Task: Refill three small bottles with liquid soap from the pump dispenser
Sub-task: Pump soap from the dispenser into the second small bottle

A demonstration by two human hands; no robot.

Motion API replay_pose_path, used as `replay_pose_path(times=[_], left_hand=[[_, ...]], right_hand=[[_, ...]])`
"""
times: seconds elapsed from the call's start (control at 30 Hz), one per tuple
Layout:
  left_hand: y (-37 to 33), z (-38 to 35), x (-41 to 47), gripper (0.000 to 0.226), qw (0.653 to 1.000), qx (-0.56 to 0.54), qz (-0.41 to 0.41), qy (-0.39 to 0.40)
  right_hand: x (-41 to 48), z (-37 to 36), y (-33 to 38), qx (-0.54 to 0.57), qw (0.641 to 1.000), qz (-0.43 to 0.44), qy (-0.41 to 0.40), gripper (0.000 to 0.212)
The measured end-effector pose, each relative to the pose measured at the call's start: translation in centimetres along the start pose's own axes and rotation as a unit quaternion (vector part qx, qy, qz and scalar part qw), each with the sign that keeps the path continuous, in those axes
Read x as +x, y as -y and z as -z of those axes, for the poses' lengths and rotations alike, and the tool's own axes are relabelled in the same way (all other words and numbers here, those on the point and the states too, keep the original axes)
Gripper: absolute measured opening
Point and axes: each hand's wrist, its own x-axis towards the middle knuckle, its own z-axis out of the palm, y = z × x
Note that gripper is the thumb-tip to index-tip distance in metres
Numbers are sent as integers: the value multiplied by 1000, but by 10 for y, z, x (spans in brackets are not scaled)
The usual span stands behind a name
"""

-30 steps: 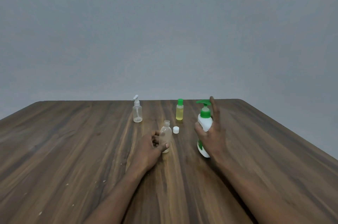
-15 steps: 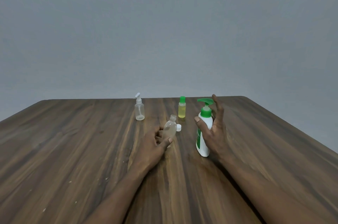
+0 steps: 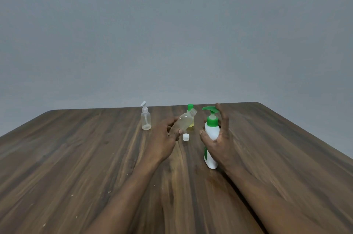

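Dark wooden table fills the lower frame under a grey wall. Near centre, the left hand grips an uncapped clear bottle, which tilts toward the pump dispenser to its right. The right hand wraps the dispenser's white body, forefinger raised beside the green pump head. A white cap lies between the hands. A spray bottle and a yellow bottle stand behind.

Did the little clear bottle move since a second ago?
Yes. The left hand has lifted the clear bottle and tipped its neck rightward above the white cap, toward the pump dispenser.
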Motion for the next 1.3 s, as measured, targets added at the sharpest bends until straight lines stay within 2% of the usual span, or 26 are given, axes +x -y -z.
replay_pose_path(times=[0.13, 0.33, 0.53, 0.67, 0.77, 0.97, 1.1, 1.3], left_hand=[[2, -7, 0, 42, 999, -38, -7, 0], [17, -11, 2, 25, 993, -107, 31, -45], [14, -16, 1, 28, 986, -159, 23, -34], [19, -14, 0, 38, 985, -169, 16, -12], [24, -13, 0, 40, 968, -247, 35, -21], [29, -11, 1, 28, 927, -353, 35, -120], [29, -10, 0, 27, 909, -396, 42, -123], [29, -12, -2, 34, 904, -408, 47, -121]], right_hand=[[1, 0, -4, 6, 1000, 1, 5, 88], [3, -1, -4, 21, 1000, 7, 19, 85], [4, -3, -4, 24, 999, 7, 26, 86], [4, -2, -3, 25, 999, 12, 25, 88], [4, -1, -3, 31, 999, 13, 29, 90], [4, -1, 2, 30, 999, 14, 29, 92], [5, -2, 5, 27, 999, 27, 14, 88], [5, -3, 7, 33, 999, 26, 1, 82]])
